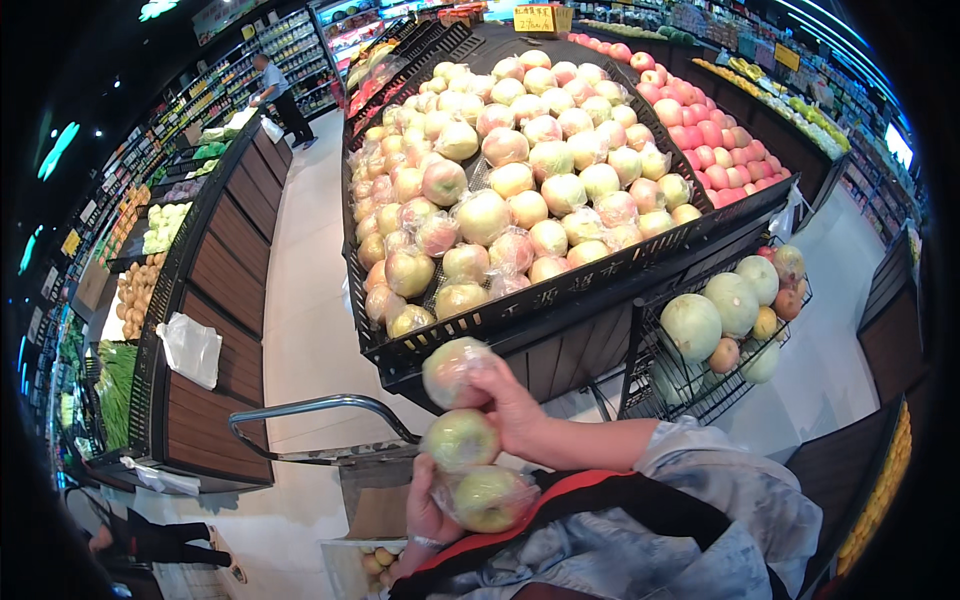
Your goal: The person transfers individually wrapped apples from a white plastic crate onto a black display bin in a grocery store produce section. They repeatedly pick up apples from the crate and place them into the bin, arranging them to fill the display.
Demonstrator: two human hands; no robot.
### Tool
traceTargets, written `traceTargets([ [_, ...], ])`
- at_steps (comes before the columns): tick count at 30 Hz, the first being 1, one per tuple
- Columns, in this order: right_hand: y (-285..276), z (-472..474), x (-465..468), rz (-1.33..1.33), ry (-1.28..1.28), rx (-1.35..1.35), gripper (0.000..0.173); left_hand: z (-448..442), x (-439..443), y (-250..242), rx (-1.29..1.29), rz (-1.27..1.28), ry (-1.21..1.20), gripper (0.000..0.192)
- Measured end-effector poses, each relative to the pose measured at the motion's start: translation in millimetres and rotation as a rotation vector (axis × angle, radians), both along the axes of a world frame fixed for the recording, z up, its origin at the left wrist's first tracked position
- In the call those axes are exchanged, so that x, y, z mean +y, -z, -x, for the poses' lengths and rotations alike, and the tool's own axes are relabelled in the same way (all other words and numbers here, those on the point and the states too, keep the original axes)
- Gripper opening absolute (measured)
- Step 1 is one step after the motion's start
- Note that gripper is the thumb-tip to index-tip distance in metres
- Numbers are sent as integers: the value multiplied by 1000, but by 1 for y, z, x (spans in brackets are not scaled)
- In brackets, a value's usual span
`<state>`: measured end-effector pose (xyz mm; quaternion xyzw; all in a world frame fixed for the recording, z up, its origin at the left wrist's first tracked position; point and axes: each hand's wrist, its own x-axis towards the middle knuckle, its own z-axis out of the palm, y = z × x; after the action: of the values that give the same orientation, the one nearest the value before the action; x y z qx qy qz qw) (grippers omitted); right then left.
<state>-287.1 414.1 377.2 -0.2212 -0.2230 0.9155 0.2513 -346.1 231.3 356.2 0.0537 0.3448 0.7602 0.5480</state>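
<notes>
My right hand (514,409) grips an apple wrapped in clear film (454,371), just off the near edge of the display bin. Below it, my left hand (431,504) holds a wrapped yellow-green apple (493,498) close to my body. Another greenish apple (459,441) sits between the two hands; which of them bears its weight I cannot tell. In front of me, many film-wrapped apples (559,195) fill the black plastic bin (525,300), with a few gaps showing the dark liner.
A metal cart handle (322,405) stands to the left, above an opened cardboard box (379,510). On the right, a wire rack (637,360) holds pale melons (690,328) and apples. Unwrapped pink apples (697,135) adjoin the bin. One person (277,90) stands far left, another (172,536) lower left.
</notes>
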Motion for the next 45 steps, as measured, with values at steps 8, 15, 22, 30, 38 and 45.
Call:
traceTargets([
  [8, -25, -24, 71, -55, 192, 87, 68, 32, 87, 16, -551, -355, 479, 66],
  [15, -28, 17, 135, -192, 232, 121, 62, 86, 157, -1, -156, -14, 733, 84],
  [22, -36, 64, 197, -491, 303, -54, 77, 153, 199, 34, -594, -347, 732, 60],
  [30, 4, 21, 285, -1278, 260, -852, 90, 191, 228, 25, -625, -382, 601, 65],
  [38, -16, -2, 313, -1673, -289, -748, 87, 183, 268, -17, -564, -331, 448, 58],
  [45, -25, -6, 330, -1565, -404, -619, 83, 179, 295, -12, -586, -314, 457, 57],
])
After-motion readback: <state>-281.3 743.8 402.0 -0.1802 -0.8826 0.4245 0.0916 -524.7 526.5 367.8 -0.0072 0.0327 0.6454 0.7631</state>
